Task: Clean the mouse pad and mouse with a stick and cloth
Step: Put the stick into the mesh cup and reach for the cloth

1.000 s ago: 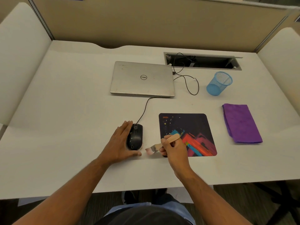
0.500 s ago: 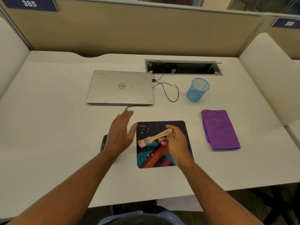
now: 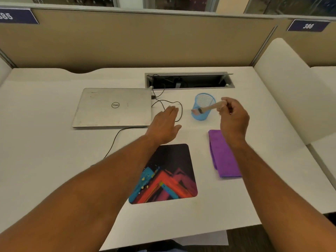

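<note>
on desk (image 3: 54,170): one brush (image 3: 209,107), one cloth (image 3: 221,157), one mouse pad (image 3: 171,179), two hands.

Two bare forearms, no sleeves to the frame's edge. Left hand (image 3: 164,127) and right hand (image 3: 233,119) ungloved; no watch, ring or band visible on either.

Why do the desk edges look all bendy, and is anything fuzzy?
In the head view, the wide lens bows the desk edges and the partition top; the brush in the right hand looks slightly smeared in front of the blue cup; the left hand casts only a soft shadow.
</note>
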